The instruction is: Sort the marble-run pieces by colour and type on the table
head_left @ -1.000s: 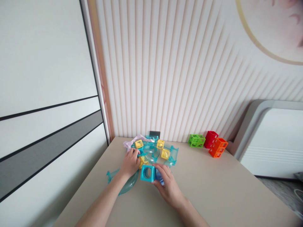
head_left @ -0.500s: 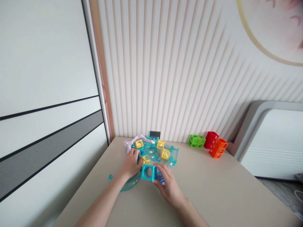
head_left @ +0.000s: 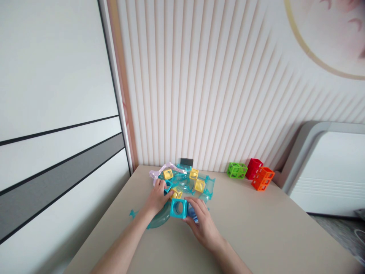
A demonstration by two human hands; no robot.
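Right hand [head_left: 203, 223] gripping teal cube [head_left: 178, 208]; left fingers [head_left: 167, 196], half hidden, perhaps grasping.

Left hand [head_left: 156, 198] reaches palm down; right hand [head_left: 204, 226] pinches.

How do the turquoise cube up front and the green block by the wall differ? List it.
The turquoise cube is in the right hand; the green block rests on the table.
The turquoise cube shows one big round opening on its front, while the green block is an open frame with several smaller gaps.
The turquoise cube's front looks roughly square, whereas the green block looks wider than tall.
Both are brightly coloured and have openings.
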